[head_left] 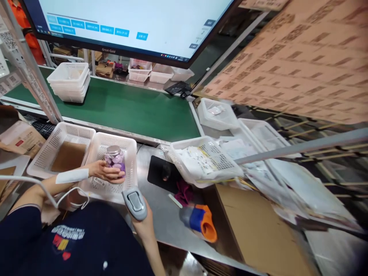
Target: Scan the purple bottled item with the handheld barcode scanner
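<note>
Jar [115, 159] of purple pieces sits in our left hand [104, 171], grip closed around it, over a white basket [130, 147] at the counter's near edge; our right hand [143, 222] clasps a scanner [135, 202].

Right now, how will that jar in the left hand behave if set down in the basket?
The jar looks clear and rigid, probably breakable. Its round body may roll if laid sideways. The left hand wraps it easily, so it seems fairly light.

"Great-Gold" in small letters on the lower bezel of the monitor [135, 23]; blue on-screen buttons, lettering on dark shirt [67, 233], cardboard prints, all illegible
</note>
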{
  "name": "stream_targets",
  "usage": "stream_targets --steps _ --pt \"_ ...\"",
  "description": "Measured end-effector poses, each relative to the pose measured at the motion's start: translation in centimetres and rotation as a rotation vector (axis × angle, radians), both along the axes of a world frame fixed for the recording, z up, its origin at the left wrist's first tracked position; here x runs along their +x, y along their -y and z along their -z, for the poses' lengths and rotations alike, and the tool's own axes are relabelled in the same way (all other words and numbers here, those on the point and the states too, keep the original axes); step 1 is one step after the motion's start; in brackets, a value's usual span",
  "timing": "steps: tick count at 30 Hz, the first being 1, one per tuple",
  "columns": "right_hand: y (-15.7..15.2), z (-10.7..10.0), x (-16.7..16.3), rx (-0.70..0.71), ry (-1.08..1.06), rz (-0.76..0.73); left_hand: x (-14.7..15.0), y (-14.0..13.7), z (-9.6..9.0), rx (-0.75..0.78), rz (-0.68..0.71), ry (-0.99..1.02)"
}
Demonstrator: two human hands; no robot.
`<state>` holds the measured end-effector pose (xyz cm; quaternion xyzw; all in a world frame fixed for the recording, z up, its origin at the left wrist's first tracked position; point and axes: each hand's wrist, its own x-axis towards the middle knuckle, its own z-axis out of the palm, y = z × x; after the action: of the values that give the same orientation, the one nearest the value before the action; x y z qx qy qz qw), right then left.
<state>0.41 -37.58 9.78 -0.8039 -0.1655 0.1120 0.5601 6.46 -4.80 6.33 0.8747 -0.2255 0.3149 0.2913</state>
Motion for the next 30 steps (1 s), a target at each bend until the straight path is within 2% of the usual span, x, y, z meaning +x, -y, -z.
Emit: stream_targets --steps 2,5,8,10,13,17,19,24,30 --pt "-0.6 -0.4 0.2 0.011 0.012 0.024 0.8 0.2 -0.8 -0.006 -0.014 0.077" --pt "-1.9 -2.0 1.1 0.022 0.07 0.032 1.6 0.8 -1.0 -0.267 -0.292 -0.018" --pt "-3.3 -4.1 2.3 0.005 0.144 -0.013 1.6 1.5 0.0 -0.4 -0.396 -0.007" --pt "-4.2 -5.4 3.0 -0.013 0.163 -0.052 1.4 2.0 0.4 -0.364 -0.4 0.138" --pt "-5.4 -6.8 3.4 -0.044 0.164 -0.106 1.2 2.7 -0.1 -0.273 -0.418 0.318" --pt "-6.5 -8.2 3.5 -0.134 0.223 -0.168 1.3 2.9 -1.0 -0.241 -0.527 0.444" --pt "-6.6 -8.6 3.6 -0.155 0.251 -0.203 1.3 2.7 -0.9 -0.232 -0.524 0.478" --pt "-6.4 -8.6 3.3 -0.159 0.259 -0.23 1.3 1.8 0.0 -0.223 -0.429 0.464" --pt "-6.2 -7.7 2.6 -0.252 0.223 -0.213 0.3 2.3 1.2 -0.278 -0.416 0.243"
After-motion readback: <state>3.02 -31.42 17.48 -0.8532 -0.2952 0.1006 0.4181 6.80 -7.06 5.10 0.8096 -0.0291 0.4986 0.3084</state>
